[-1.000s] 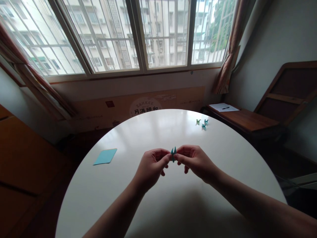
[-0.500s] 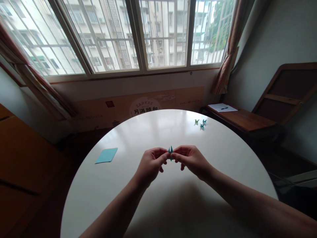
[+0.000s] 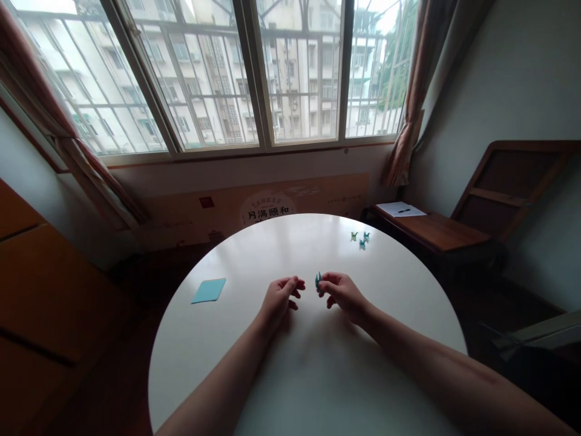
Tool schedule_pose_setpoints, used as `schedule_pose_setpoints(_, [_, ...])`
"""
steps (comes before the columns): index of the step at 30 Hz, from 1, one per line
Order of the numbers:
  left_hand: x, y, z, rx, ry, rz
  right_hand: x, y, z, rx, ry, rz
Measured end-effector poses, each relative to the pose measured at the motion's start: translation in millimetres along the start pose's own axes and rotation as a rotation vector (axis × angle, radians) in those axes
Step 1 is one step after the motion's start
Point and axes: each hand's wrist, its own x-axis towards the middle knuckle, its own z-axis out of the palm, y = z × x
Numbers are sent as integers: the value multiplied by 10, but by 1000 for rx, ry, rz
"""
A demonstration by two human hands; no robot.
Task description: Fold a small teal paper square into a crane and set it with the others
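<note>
My right hand (image 3: 347, 297) pinches a small teal folded-paper piece (image 3: 318, 282) between thumb and fingertips. Its two narrow points stick up; much of its lower part is covered by my fingers. My left hand (image 3: 278, 300) hovers just left of it, apart from the paper, with nothing visible in it and its fingers loosely curled and spread. Further left lies a flat teal square of paper (image 3: 209, 290). Towards the far right of the table stand three small folded paper cranes, one yellow-green (image 3: 354, 236) and two teal (image 3: 362, 244).
A round white table (image 3: 281, 375) is under my hands. Beyond its right edge, a wooden chair (image 3: 463, 235) bears a white sheet (image 3: 399, 209) with a dark pen on it. A barred window with curtains (image 3: 405, 148) is at the back; a wooden cabinet (image 3: 40, 290) stands left.
My left hand has let go of the teal folded paper and drawn away to the left. The paper stays in my right hand. The camera view has tilted up slightly.
</note>
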Motion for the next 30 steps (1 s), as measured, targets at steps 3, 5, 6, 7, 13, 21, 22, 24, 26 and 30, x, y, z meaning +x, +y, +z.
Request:
schedule_pose_setpoints(3, [19,-29,-20,15,10,-3,9,31,27,17,7,11])
schedule_pose_setpoints(5, [26,-28,-20,37,8,-19,11,55,44,24,12,17])
schedule_pose_setpoints(6, [30,-22,-18,51,4,-30,11,65,50,25,11,19])
schedule_pose_setpoints(7, [34,-13,-17,67,-6,-44,9,73,54,22,11,22])
schedule_pose_setpoints(13, [67,95,-59,151,-170,-156,41,95,55,-54,-24,88])
schedule_pose_setpoints(21, [55,227,-138,129,-244,-192,218,42,27,-104,-134,250])
schedule_pose_setpoints(22, [33,228,-139,122,-231,-171,219,31,33,-106,-145,253])
schedule_pose_setpoints(24, [-10,218,-136,113,-198,-130,200,21,52,-105,-149,235])
schedule_pose_setpoints(26, [-38,199,-122,118,-174,-102,164,23,75,-96,-131,189])
schedule_pose_setpoints(30, [-39,176,-75,160,-74,-21,103,31,94,-74,-95,94])
